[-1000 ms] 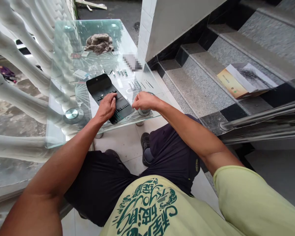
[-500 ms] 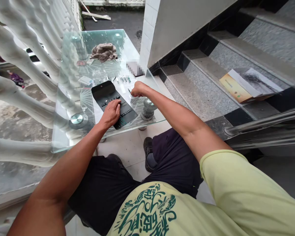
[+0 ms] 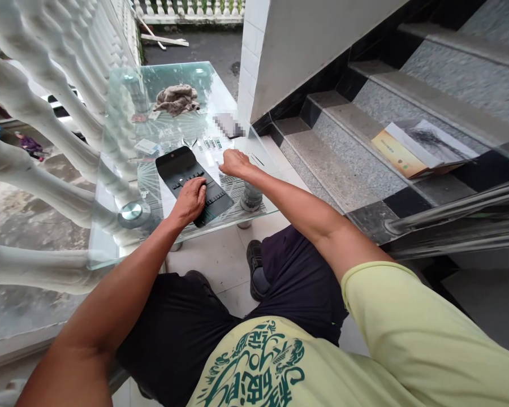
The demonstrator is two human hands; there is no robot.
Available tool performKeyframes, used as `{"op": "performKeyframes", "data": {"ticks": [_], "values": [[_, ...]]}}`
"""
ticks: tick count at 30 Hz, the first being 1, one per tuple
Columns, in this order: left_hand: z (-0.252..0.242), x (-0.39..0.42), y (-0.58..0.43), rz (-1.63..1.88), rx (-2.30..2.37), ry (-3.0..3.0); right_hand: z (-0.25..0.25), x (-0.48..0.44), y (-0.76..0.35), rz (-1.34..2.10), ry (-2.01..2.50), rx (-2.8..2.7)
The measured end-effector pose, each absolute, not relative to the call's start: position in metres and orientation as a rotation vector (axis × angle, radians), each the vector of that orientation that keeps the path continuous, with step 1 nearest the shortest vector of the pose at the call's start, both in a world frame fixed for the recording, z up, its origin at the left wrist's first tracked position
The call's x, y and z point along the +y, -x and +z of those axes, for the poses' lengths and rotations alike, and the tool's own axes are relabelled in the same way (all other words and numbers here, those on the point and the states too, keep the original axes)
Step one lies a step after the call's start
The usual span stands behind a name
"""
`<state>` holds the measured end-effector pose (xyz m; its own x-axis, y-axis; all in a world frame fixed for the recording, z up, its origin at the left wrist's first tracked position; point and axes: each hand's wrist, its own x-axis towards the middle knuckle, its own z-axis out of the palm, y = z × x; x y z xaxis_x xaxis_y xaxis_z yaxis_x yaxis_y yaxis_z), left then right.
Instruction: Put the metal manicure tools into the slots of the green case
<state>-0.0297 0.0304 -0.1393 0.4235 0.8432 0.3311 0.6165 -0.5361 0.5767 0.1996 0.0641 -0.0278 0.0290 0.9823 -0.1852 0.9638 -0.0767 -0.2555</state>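
Observation:
A black tool pouch (image 3: pixel 175 163) lies unfolded on the glass table (image 3: pixel 123 249), with slots and small dark pieces along its inside. My left hand (image 3: pixel 190 198) rests on the pouch's right half, its fingers lying over the slots. Beyond the pouch's right edge, my right hand (image 3: pixel 234 164) is low over the tabletop with its fingers closed; whatever they may pinch is hidden. Several small narrow pieces (image 3: pixel 212 143) lie in a row just beyond this hand. To its right are two thin dark rods (image 3: pixel 257 159).
A crumpled brown cloth (image 3: pixel 177 100) sits toward the table's far end, and a blurred flat item (image 3: pixel 229 125) near its right edge. A white card (image 3: pixel 147 147) is left of the pouch. White balusters (image 3: pixel 38 121) line the left; stone steps (image 3: pixel 322 144) hold an open carton (image 3: pixel 424 148).
My right hand has shifted slightly nearer to me and left; two thin rods now show beside it. The thin piece at its fingertips no longer shows. My left hand stays on the pouch.

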Motion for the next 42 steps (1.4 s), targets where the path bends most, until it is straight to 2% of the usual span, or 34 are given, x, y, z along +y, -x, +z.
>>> {"op": "performKeyframes", "data": {"ticks": [19,29,35,38,42], "values": [[-0.142,0.030,0.029,0.828,1.223,-2.364,-0.045,0.085,-0.200,0.429,2.227,-2.001],[-0.142,0.030,0.028,0.824,1.235,-2.344,-0.038,0.079,-0.211,0.414,2.172,-2.019],[-0.129,0.027,0.035,0.962,1.269,-2.258,-0.024,0.015,-0.209,0.400,1.960,-2.117],[-0.125,0.030,0.041,1.051,1.355,-2.192,-0.023,-0.034,-0.197,0.549,1.901,-2.283],[-0.133,0.035,0.045,1.002,1.418,-2.176,-0.027,-0.075,-0.172,0.635,1.944,-2.430]]}}
